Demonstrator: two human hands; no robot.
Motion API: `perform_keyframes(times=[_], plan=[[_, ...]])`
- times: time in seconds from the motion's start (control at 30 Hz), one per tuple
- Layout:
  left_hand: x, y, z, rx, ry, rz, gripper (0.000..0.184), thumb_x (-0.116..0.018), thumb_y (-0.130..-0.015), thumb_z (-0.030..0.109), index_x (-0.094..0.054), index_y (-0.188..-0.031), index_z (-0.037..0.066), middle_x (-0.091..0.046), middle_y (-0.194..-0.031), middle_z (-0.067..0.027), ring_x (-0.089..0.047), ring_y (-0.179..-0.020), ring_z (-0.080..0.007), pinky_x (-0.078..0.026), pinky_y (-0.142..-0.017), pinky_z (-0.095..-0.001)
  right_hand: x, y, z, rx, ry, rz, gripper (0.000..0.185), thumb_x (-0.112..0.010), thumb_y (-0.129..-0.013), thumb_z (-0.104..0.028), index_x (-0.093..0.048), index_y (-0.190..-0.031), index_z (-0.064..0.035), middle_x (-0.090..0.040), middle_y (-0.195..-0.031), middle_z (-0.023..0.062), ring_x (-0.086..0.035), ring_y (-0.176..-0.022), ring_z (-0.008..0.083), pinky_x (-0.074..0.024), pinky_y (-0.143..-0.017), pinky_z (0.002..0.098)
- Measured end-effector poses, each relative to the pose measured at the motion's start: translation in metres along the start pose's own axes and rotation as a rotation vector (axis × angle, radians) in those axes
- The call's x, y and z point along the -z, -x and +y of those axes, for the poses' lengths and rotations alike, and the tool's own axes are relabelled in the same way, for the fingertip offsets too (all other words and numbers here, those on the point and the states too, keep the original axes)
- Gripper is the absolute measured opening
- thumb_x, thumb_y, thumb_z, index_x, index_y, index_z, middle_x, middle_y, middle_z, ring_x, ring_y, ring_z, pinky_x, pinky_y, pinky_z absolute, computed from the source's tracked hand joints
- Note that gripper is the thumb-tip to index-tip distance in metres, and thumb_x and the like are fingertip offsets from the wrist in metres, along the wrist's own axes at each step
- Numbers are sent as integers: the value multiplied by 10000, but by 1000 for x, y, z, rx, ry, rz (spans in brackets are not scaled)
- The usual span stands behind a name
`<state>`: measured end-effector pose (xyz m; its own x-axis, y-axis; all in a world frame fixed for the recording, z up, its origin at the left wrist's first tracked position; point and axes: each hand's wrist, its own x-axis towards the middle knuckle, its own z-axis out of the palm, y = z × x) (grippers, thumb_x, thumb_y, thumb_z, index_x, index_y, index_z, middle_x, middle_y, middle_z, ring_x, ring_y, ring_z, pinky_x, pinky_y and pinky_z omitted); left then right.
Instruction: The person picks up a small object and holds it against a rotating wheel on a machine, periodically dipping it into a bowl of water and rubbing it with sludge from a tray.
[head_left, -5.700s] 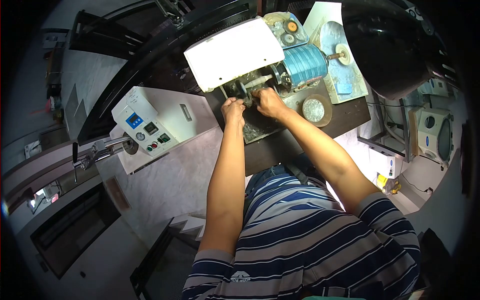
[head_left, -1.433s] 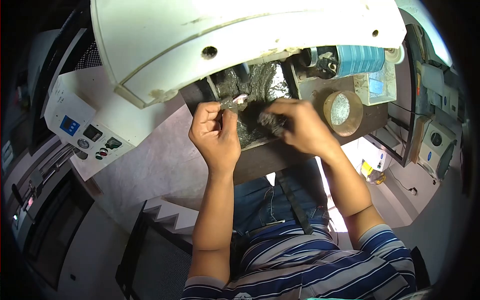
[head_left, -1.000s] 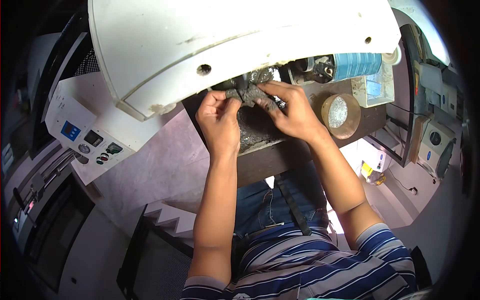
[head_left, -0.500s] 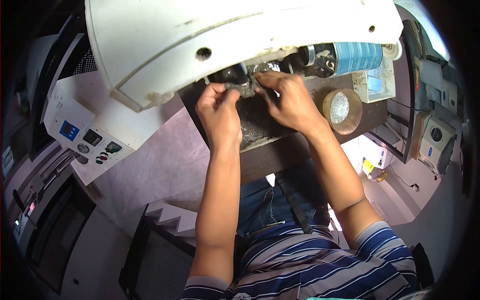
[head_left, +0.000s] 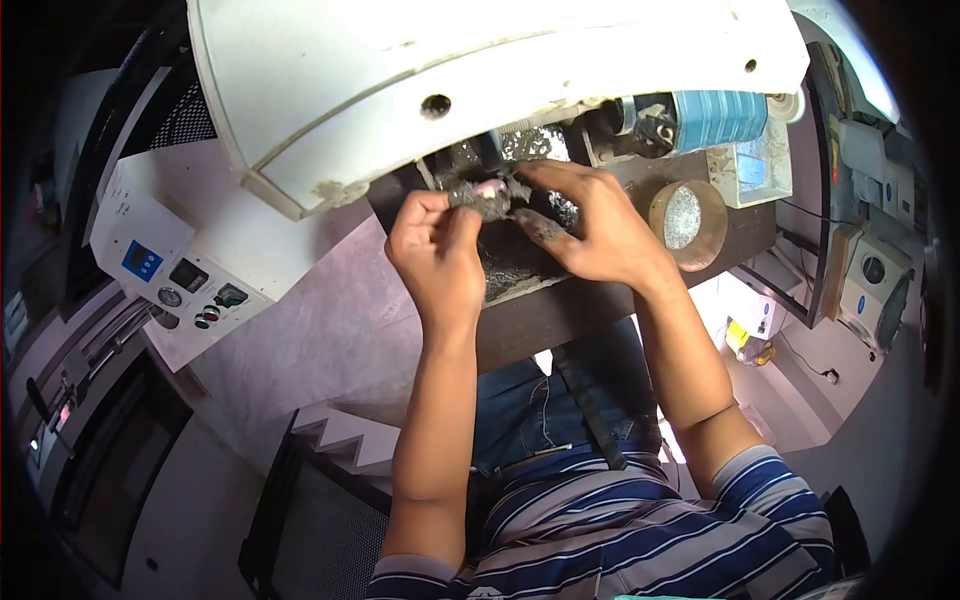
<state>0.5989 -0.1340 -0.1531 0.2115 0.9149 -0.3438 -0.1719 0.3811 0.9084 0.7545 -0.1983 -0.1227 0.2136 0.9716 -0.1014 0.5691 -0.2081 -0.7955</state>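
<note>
Slurry looks like the main source of trouble in the head view. The piece with pink and pale patches is coated in wet grey matter and held over the tray, under the front edge of the white hood. Only the left hand plainly supports it, by one end, so a slick surface or a light pinch could let it twist or slip into the dark slurry below. The coating also masks much of its outline, which might lead to pressing on a thin or fragile part. Knuckles raised too far could strike the hood's edge, and fingers reaching deeper could meet the machine parts beneath it; whether the blue motor is running cannot be told. The right wrist is near the round bowl, so a careless sideways swing might tip it on the worktop.

As for pose, the left forearm rises nearly straight from the body, wrist in line, with the fingers curled and the thumb pressing the piece's left end. The right arm slants in from the other side, elbow bent and the back of the hand upward. The right hand has its forefinger stretched toward the piece and its grey-smeared thumb lower down, the two parted around its right end; whether either tip touches it is unclear.
</note>
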Motion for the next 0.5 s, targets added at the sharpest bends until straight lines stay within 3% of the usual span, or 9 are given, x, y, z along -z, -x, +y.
perform_keyframes(times=[0.03, 0.07, 0.17, 0.2, 0.3, 0.33, 0.5], plan=[[-1, 7, 10, -69, -131, -18, 116, -593, -783, -116, -564, -803, -6, -620, -751, -24, -513, -625, -20, -375, -548, -168, 3, 2, 1, 2, 72, -9, 486, -694, -700, -84, -570, -1122, 124, -604, -1136, 279, -578, -1090, 401, -449, -970, 399], [-3, 13, 17, -139, -132, -43, 104, -590, -807, -110, -552, -835, -18, -620, -770, -24, -492, -617, -9, -359, -516, -167, 5, 2, 8, -86, 105, -90, 652, -722, -677, -122, -484, -1228, 130, -482, -1286, 334, -498, -1197, 419, -391, -1043, 403], [-5, 26, 41, -216, -165, -101, 100, -592, -815, -113, -544, -857, -36, -630, -807, -45, -501, -635, -11, -371, -536, -162, -14, -5, 20, -98, 243, -68, 730, -721, -672, -110, -416, -1295, 120, -378, -1350, 380, -462, -1221, 451, -374, -1065, 388], [-7, 30, 50, -226, -155, -113, 101, -596, -816, -118, -538, -858, -47, -641, -860, -89, -533, -690, -34, -408, -591, -166, -19, -11, 24, -83, 231, -125, 853, -760, -646, -135, -347, -1353, 101, -298, -1384, 403, -384, -1276, 478, -347, -1091, 404], [-15, 36, 66, -324, -103, -137, 111, -593, -813, -127, -529, -871, -58, -639, -913, -132, -559, -762, -70, -441, -663, -183, -24, -25, 20, 27, 143, -260, 936, -804, -610, -175, -329, -1372, 89, -300, -1398, 367, -317, -1318, 480, -323, -1104, 442], [-13, 37, 69, -326, -92, -157, 121, -582, -815, -134, -510, -887, -69, -633, -966, -180, -592, -838, -121, -473, -738, -222, -30, -27, 20, 26, 209, -330, 970, -829, -587, -210, -341, -1385, 48, -299, -1411, 327, -278, -1338, 474, -324, -1094, 469], [-13, 42, 82, -366, -21, -220, 109, -558, -834, -123, -484, -898, -78, -628, -989, -236, -626, -926, -196, -493, -841, -292, -59, -2, 23, 97, 300, -289, 915, -808, -605, -206, -376, -1392, -28, -323, -1420, 271, -329, -1314, 445, -348, -1070, 450]])
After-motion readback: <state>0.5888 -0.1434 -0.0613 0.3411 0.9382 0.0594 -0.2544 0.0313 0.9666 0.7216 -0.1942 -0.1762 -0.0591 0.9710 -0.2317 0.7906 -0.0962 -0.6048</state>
